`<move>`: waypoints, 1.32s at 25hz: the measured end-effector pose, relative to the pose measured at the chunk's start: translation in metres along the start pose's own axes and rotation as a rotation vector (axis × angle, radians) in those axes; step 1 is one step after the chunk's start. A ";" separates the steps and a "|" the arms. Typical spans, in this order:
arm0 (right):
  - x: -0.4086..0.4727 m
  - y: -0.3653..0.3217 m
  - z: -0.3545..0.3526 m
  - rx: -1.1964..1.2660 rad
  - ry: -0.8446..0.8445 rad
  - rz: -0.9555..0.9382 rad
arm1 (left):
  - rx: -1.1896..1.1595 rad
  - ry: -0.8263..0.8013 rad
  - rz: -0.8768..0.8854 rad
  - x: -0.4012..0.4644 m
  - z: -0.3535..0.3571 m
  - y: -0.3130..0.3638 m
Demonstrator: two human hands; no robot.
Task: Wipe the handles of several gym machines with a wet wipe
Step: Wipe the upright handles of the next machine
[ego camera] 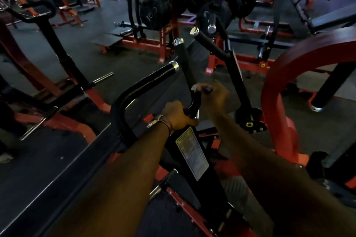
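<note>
A black gym machine with chrome-capped handles stands in front of me. My left hand (176, 114) grips the lower bend of the middle handle bar (185, 57). My right hand (212, 95) is curled around that same bar a little higher, pressing a pale wet wipe (195, 87) against it; only a small bit of the wipe shows at my fingertips. Another black handle (152, 80) slants up to the left of my hands. A further padded handle (209, 44) rises to the right.
A curved red frame (285, 75) stands close on the right. Black weight plates (155, 14) hang on red racks behind. A white label (192, 153) sits on the machine's post. More red and black machines (44, 31) fill the left. People stand far back.
</note>
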State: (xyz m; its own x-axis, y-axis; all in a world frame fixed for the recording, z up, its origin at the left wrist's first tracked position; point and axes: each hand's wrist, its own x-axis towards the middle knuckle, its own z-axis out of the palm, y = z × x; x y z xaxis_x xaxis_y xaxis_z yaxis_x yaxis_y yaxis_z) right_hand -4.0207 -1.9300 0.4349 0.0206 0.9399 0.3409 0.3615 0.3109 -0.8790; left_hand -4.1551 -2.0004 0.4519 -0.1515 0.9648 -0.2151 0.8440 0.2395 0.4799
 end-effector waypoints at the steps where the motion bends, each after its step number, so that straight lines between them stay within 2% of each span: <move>1: -0.007 0.007 0.004 0.010 0.041 0.010 | -0.014 -0.012 0.006 0.001 0.000 0.000; 4: -0.054 0.019 0.015 0.226 0.198 0.150 | -0.036 -0.033 -0.001 0.001 -0.002 -0.002; 7: -0.054 0.022 0.024 0.620 0.154 0.491 | -0.007 -0.021 -0.010 0.000 -0.002 -0.001; 9: -0.018 0.019 0.023 0.933 -0.050 0.770 | -0.017 -0.013 -0.021 -0.003 -0.004 0.001; 11: -0.006 0.023 0.025 1.177 -0.263 0.864 | -0.027 0.002 -0.032 -0.005 -0.004 0.003; 14: -0.038 0.048 0.032 1.201 -0.443 0.824 | -0.046 0.016 -0.062 -0.004 -0.004 0.003; 16: -0.044 0.056 0.030 1.140 -0.498 0.835 | -0.098 0.012 -0.080 -0.004 -0.003 0.002; 21: -0.005 0.033 0.018 1.203 -0.383 0.840 | -0.173 -0.026 -0.085 0.000 -0.001 -0.003; 26: -0.054 0.046 0.017 0.921 -0.407 0.942 | -0.159 -0.094 -0.065 0.006 -0.003 -0.007; 27: -0.052 0.045 0.015 0.901 -0.374 0.942 | -0.151 -0.097 -0.052 0.006 -0.002 -0.007; 29: -0.030 0.038 0.014 0.853 -0.161 0.857 | -0.150 -0.092 -0.037 0.006 -0.002 -0.008; 31: -0.014 0.029 0.014 0.623 0.071 0.486 | -0.172 -0.089 -0.033 0.006 -0.003 -0.007; 33: -0.029 0.027 0.015 0.203 0.124 0.038 | -0.177 -0.091 -0.013 0.005 -0.003 -0.007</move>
State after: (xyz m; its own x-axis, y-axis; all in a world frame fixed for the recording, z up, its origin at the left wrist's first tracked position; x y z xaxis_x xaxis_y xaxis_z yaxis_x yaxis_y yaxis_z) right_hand -4.0251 -1.9471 0.3961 0.1493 0.9309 0.3334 0.1640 0.3092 -0.9367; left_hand -4.1635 -1.9974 0.4497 -0.1076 0.9497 -0.2942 0.7375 0.2747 0.6170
